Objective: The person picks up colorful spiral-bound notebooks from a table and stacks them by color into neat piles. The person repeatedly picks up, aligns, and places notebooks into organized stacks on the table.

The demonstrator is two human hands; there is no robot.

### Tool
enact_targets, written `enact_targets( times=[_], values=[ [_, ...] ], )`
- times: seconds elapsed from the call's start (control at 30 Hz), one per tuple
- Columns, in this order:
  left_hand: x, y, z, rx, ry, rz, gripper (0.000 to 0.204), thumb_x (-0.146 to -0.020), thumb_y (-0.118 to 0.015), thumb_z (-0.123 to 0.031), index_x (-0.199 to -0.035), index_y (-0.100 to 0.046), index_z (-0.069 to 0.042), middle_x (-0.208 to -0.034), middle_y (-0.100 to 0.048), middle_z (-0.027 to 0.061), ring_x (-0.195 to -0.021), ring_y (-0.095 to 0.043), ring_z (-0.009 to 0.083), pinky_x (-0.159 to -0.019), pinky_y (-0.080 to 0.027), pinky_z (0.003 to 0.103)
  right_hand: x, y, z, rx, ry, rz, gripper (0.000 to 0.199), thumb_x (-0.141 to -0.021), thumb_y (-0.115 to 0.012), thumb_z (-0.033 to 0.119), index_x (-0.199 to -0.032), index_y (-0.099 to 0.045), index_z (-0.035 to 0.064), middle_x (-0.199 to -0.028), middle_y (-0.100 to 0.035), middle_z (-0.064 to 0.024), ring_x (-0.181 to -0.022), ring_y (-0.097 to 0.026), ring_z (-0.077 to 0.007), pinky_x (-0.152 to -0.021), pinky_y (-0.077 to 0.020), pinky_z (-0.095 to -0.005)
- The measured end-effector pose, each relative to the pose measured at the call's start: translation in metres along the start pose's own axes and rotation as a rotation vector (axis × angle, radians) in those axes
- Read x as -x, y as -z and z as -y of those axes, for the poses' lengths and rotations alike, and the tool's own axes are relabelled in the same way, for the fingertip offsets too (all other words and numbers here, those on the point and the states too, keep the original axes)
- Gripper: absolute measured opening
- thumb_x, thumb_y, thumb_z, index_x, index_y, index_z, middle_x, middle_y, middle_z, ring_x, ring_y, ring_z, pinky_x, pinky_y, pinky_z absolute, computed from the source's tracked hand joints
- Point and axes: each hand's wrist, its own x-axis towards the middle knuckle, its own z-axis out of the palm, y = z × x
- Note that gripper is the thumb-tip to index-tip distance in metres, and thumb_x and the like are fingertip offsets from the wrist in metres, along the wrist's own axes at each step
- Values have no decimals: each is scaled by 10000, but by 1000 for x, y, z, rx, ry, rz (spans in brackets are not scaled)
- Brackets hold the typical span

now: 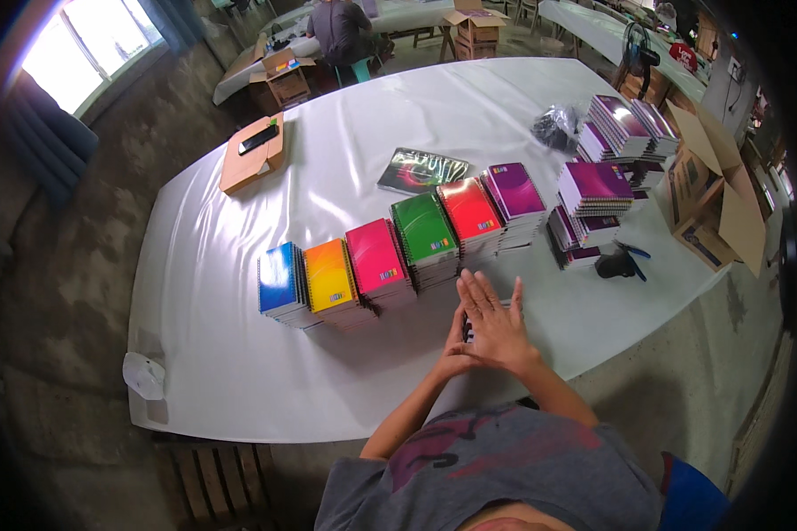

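Hands meet over a small notebook stack (487,311) just nearer than the green notebook pile (427,237): right hand (496,323) flat, fingers spread, on top; left hand (456,341) steadying its side. Squaring up, apparently; lifting would need a proper grip.

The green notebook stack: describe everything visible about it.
The green notebook stack is a pile of spiral-bound notebooks with glossy green covers, a small multicoloured mark near the top cover's lower right corner, and wire binding along its left edge. The page edges show pale at the front. It stands fourth from the left in a row of coloured stacks on the white table, between the pink stack and the red stack, close against both. Neither hand touches it; the right hand lies just in front.
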Motion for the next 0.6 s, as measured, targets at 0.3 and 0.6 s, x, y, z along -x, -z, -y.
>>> enact_targets(
  times=[0.3,0.6],
  values=[
    [4,0,29,-7,108,-88,924,-452,-880,-116,-1186,-323,-39,-1067,-494,67,-1006,-520,169,-881,-430,311,36,22,-70,-524,-25,94,1241,-509,-786,504,-1434,-49,129,-1467,-195,-116,-1350,-196,-281,-1059,-69,-581],
    [8,2,44,-388,50,-157,710,-570,-810,-104,-1130,-376,-56,-938,-558,106,-904,-580,201,-806,-462,315,56,-91,-69,-1169,-68,-188,844,-562,-843,205,-1255,-373,97,-1182,-501,-93,-1103,-497,-215,-945,-395,-347]
  ],
)
